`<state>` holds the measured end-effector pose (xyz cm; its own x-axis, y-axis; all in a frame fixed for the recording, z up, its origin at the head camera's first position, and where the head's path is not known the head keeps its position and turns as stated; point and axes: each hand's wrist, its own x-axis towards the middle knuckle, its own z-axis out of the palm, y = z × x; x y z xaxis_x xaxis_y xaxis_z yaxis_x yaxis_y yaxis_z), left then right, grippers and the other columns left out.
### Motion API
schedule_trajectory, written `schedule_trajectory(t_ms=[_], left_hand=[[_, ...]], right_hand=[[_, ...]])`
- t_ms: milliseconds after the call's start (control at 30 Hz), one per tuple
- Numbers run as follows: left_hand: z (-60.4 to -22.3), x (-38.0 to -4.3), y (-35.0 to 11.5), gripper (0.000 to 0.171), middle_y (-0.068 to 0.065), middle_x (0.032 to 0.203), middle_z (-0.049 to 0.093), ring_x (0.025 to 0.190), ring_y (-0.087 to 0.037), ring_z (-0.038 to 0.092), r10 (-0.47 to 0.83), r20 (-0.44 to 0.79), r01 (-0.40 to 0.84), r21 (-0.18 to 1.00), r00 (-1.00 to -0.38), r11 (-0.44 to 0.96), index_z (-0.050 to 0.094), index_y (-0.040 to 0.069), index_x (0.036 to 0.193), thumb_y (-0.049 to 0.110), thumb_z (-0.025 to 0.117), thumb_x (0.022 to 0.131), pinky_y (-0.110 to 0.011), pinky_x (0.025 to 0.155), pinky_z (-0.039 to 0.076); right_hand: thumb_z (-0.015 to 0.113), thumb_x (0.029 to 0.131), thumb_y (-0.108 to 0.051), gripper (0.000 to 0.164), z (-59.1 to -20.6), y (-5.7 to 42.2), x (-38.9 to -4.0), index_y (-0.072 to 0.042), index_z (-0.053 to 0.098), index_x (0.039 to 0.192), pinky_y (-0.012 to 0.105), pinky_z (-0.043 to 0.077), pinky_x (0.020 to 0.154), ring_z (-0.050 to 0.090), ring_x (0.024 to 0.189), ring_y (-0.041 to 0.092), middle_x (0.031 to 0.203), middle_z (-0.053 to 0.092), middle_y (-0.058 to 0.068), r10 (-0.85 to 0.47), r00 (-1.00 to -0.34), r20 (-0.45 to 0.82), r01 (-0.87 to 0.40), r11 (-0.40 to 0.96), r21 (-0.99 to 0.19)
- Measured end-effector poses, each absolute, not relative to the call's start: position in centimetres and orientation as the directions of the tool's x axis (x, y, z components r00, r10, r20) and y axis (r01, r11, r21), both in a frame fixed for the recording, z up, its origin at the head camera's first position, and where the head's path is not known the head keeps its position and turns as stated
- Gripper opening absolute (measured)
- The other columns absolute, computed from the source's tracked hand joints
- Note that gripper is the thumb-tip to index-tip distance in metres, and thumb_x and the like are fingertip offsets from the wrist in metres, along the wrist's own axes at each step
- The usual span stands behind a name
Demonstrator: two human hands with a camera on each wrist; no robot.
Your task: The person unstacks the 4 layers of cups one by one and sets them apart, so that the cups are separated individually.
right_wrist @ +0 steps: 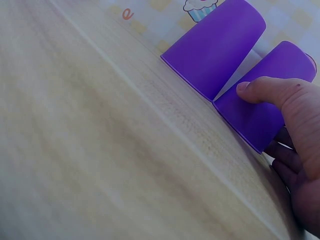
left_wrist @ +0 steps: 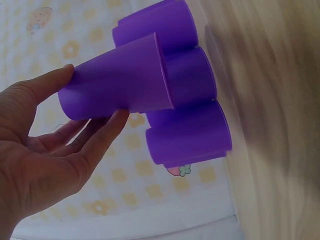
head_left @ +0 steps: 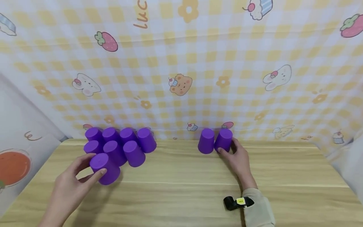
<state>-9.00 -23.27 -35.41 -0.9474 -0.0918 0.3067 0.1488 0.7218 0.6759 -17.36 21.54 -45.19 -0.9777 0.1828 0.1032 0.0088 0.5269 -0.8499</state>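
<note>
Between thumb and fingers, my left hand (head_left: pixel 69 183) grips an upside-down purple cup (head_left: pixel 105 169) at the left. In the left wrist view this held cup (left_wrist: pixel 117 77) is clear of the table, its rim facing down toward the wood. Close behind it stand several more upside-down purple cups (head_left: pixel 135 154) in two rows. My right hand (head_left: pixel 239 157) holds another upside-down purple cup (head_left: pixel 224 140) by its sides, thumb in front. That cup's rim rests on the table, meeting the rim of a matching cup (right_wrist: pixel 215 50) on its left.
A wooden table (head_left: pixel 181 195) spans the front. Behind the cups hangs a yellow checked cloth (head_left: pixel 181 56) with cartoon prints. A black strap with a yellow label (head_left: pixel 240 201) is around the right sleeve (head_left: pixel 258 206).
</note>
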Motion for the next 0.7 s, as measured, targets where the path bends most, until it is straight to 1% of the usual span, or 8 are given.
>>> schedule_trajectory(t_ms=[33,100,200,233,333,567,667,700], left_hand=[[-35.5,-9.1,-23.3,0.049,-0.015,0.112,0.060,0.094,0.020,0.043,-0.094,0.310,0.147,0.669,-0.946,0.729,0.055,0.006,0.121,0.018,0.076,0.078,-0.007,0.065,0.048],[-35.7,-9.2,-23.5,0.049,-0.019,0.111,0.061,0.093,0.022,0.041,-0.100,0.314,0.140,0.658,-0.944,0.740,0.055,0.004,0.120,0.019,0.076,0.079,-0.006,0.064,0.047],[-35.9,-9.3,-23.8,0.050,-0.022,0.110,0.061,0.091,0.023,0.039,-0.113,0.316,0.126,0.645,-0.942,0.754,0.054,0.001,0.120,0.018,0.076,0.079,-0.005,0.063,0.046],[-36.1,-9.3,-23.8,0.050,-0.024,0.110,0.060,0.091,0.021,0.040,-0.117,0.312,0.119,0.644,-0.943,0.756,0.054,0.001,0.120,0.018,0.076,0.079,-0.004,0.063,0.046],[-36.3,-9.5,-24.1,0.051,-0.025,0.109,0.060,0.090,0.022,0.039,-0.123,0.308,0.106,0.632,-0.943,0.768,0.053,-0.001,0.121,0.018,0.075,0.079,-0.004,0.061,0.046],[-37.0,-10.2,-24.9,0.051,-0.031,0.107,0.059,0.087,0.025,0.032,-0.137,0.306,0.090,0.625,-0.942,0.776,0.051,-0.005,0.120,0.017,0.074,0.080,-0.001,0.059,0.043],[-37.4,-10.4,-25.1,0.051,-0.030,0.106,0.060,0.086,0.024,0.033,-0.144,0.311,0.080,0.608,-0.940,0.790,0.052,-0.005,0.119,0.017,0.074,0.080,0.000,0.059,0.042],[-37.6,-10.5,-25.2,0.051,-0.030,0.105,0.060,0.087,0.019,0.040,-0.147,0.307,0.073,0.604,-0.940,0.794,0.051,-0.005,0.119,0.018,0.074,0.080,0.000,0.059,0.042]], right_hand=[[0.072,0.082,-0.029,0.071,-45.2,21.6,-17.4,0.000,0.039,0.137,0.043,0.034,0.104,0.041,0.125,0.037,0.135,0.043,0.026,0.182,-0.978,0.102,0.009,0.527,-0.850],[0.071,0.082,-0.029,0.071,-45.2,21.7,-17.4,0.001,0.038,0.138,0.043,0.034,0.104,0.040,0.125,0.037,0.135,0.043,0.026,0.181,-0.978,0.100,0.010,0.524,-0.851],[0.071,0.082,-0.030,0.072,-45.3,21.6,-17.4,0.001,0.037,0.138,0.043,0.033,0.105,0.040,0.126,0.037,0.136,0.042,0.026,0.178,-0.979,0.097,0.009,0.519,-0.855],[0.071,0.082,-0.030,0.072,-45.3,21.6,-17.4,0.001,0.037,0.138,0.043,0.033,0.105,0.040,0.126,0.037,0.136,0.042,0.026,0.178,-0.979,0.097,0.010,0.519,-0.855],[0.072,0.082,-0.029,0.072,-45.4,21.6,-17.3,0.001,0.038,0.138,0.042,0.034,0.105,0.040,0.126,0.037,0.136,0.042,0.025,0.180,-0.979,0.100,0.007,0.517,-0.856],[0.072,0.082,-0.028,0.070,-45.3,21.6,-17.4,0.002,0.039,0.137,0.043,0.034,0.104,0.041,0.125,0.038,0.135,0.043,0.026,0.182,-0.976,0.124,-0.011,0.523,-0.852],[0.072,0.082,-0.027,0.069,-45.2,21.5,-17.5,0.001,0.040,0.136,0.042,0.034,0.104,0.041,0.125,0.037,0.135,0.044,0.025,0.182,-0.975,0.127,-0.015,0.518,-0.856],[0.072,0.082,-0.027,0.069,-45.2,21.6,-17.5,0.001,0.040,0.136,0.042,0.034,0.104,0.041,0.125,0.037,0.134,0.044,0.025,0.181,-0.975,0.127,-0.016,0.515,-0.857]])
